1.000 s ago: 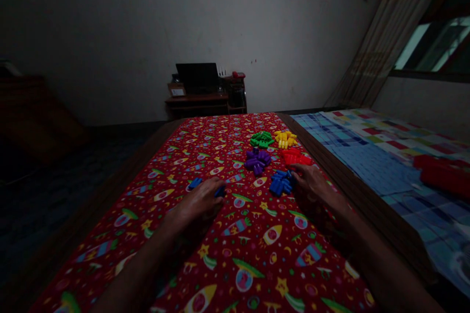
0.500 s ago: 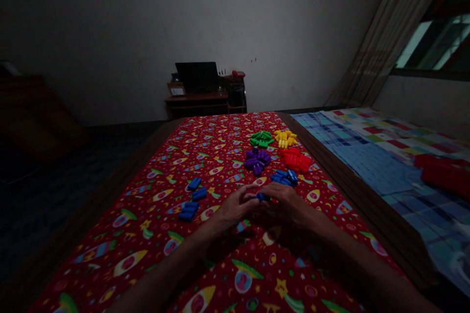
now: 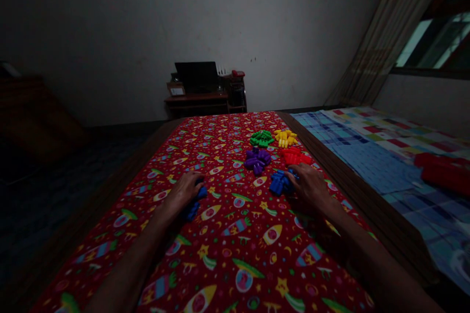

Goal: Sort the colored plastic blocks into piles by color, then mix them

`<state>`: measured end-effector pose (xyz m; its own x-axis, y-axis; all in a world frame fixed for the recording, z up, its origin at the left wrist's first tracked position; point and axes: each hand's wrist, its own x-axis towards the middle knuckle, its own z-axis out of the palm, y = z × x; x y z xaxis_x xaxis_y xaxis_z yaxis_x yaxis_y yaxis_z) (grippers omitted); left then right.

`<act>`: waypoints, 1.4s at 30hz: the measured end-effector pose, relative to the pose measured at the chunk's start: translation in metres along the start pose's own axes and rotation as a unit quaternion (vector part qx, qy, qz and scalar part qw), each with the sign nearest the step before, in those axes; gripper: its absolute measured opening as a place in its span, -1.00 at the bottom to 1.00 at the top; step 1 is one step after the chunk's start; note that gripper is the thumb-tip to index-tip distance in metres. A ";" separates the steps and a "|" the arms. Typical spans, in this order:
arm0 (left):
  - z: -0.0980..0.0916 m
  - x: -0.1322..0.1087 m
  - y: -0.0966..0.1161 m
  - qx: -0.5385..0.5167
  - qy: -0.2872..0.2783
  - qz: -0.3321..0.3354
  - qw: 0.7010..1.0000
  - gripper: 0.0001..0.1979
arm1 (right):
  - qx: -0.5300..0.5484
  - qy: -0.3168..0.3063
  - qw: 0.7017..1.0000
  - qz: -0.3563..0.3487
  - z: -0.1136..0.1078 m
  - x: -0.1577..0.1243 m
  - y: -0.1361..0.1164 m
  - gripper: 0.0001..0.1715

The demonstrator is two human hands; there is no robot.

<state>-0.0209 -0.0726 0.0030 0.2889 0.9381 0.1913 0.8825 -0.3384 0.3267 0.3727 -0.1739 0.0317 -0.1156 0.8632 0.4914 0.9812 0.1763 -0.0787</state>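
My left hand (image 3: 185, 190) lies palm down over a few loose blue pegs (image 3: 194, 204) on the red rocket-print cloth (image 3: 235, 254), its fingers curled around them. My right hand (image 3: 310, 183) rests at the right side of the blue peg pile (image 3: 279, 182), fingertips touching the pegs. Beyond lie a purple pile (image 3: 257, 160), a red pile (image 3: 295, 157), a green pile (image 3: 262, 138) and a yellow pile (image 3: 285, 138).
The cloth covers a low table with wooden edges (image 3: 330, 156). To the right lies a checked blanket (image 3: 385, 156) with a red object (image 3: 442, 173). A small desk with a laptop (image 3: 200, 83) stands at the far wall. Dark floor stretches to the left.
Both hands were together at the middle half a second ago. The left hand has moved left onto the loose blue pegs, and the right hand has moved out to the blue pile.
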 end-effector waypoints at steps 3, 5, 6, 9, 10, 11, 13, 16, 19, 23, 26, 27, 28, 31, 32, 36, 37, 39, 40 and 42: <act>-0.009 0.003 0.015 -0.045 0.018 -0.031 0.998 -0.65 | 0.064 0.020 0.998 -0.019 -0.005 0.002 -0.009 -0.71; -0.016 0.004 0.037 -0.113 0.030 -0.043 0.992 -0.61 | 0.141 0.022 0.988 -0.063 -0.004 0.000 -0.022 -0.72; -0.017 0.002 0.050 -0.163 0.027 -0.042 0.985 -0.57 | 0.179 0.020 0.979 -0.091 -0.002 -0.003 -0.030 -0.73; -0.007 -0.012 0.097 -0.355 -0.053 -0.022 0.933 -0.40 | 0.242 0.012 0.954 -0.176 0.006 -0.014 -0.057 -0.64; 0.000 -0.019 0.113 -0.406 -0.095 -0.011 0.909 -0.35 | 0.248 0.009 0.948 -0.200 0.009 -0.017 -0.065 -0.55; 0.007 -0.026 0.127 -0.452 -0.136 -0.005 0.882 -0.32 | 0.252 0.007 0.942 -0.221 0.011 -0.021 -0.071 -0.49; 0.020 -0.038 0.149 -0.502 -0.178 0.004 0.846 -0.29 | 0.257 0.009 0.931 -0.261 0.016 -0.024 -0.078 -0.52; 0.025 -0.044 0.159 -0.513 -0.198 0.014 0.835 -0.34 | 0.240 0.025 0.928 -0.285 0.018 -0.022 -0.074 -0.69; 0.010 -0.036 0.139 -0.427 -0.165 0.051 0.888 -0.52 | 0.194 0.048 0.952 -0.230 0.013 -0.012 -0.054 -0.77; -0.015 -0.022 0.080 -0.158 -0.006 0.085 0.984 -0.56 | 0.139 0.056 0.984 -0.093 0.003 0.000 -0.023 -0.77; -0.024 -0.017 0.041 -0.039 -0.039 0.064 0.996 -0.54 | 0.096 0.030 0.994 -0.037 0.001 0.002 -0.006 -0.75; -0.026 -0.016 0.033 -0.022 -0.077 0.053 0.995 -0.55 | 0.084 0.027 0.996 -0.029 0.001 0.002 -0.004 -0.74; -0.027 -0.016 0.028 -0.013 -0.113 0.044 0.993 -0.57 | 0.076 0.030 0.996 -0.026 0.002 0.002 -0.002 -0.73; -0.030 -0.013 0.030 -0.016 -0.164 0.028 0.986 -0.67 | 0.092 0.061 0.993 -0.038 0.003 0.003 -0.005 -0.73; -0.030 -0.011 0.034 -0.024 -0.158 0.022 0.987 -0.70 | 0.108 0.070 0.991 -0.048 0.003 0.003 -0.008 -0.72; -0.022 -0.008 0.063 -0.145 -0.087 -0.021 0.985 -0.61 | 0.181 0.073 0.973 -0.123 0.003 -0.002 -0.030 -0.69; -0.017 -0.009 0.074 -0.207 -0.074 -0.029 0.975 -0.54 | 0.197 0.065 0.967 -0.150 0.004 -0.004 -0.037 -0.69; -0.005 -0.016 0.098 -0.351 -0.098 -0.029 0.931 -0.41 | 0.213 0.047 0.954 -0.206 0.006 -0.010 -0.052 -0.66; 0.001 -0.021 0.110 -0.414 -0.126 -0.029 0.901 -0.35 | 0.214 0.037 0.948 -0.233 0.007 -0.013 -0.059 -0.63; 0.012 -0.030 0.133 -0.483 -0.187 -0.017 0.855 -0.24 | 0.213 0.019 0.935 -0.281 0.009 -0.019 -0.069 -0.55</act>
<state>0.0917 -0.1452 0.0297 0.5266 0.8459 -0.0842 0.2262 -0.0439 0.9731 0.3057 -0.1981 0.0196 -0.5822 0.5614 0.5882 0.6151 0.7772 -0.1329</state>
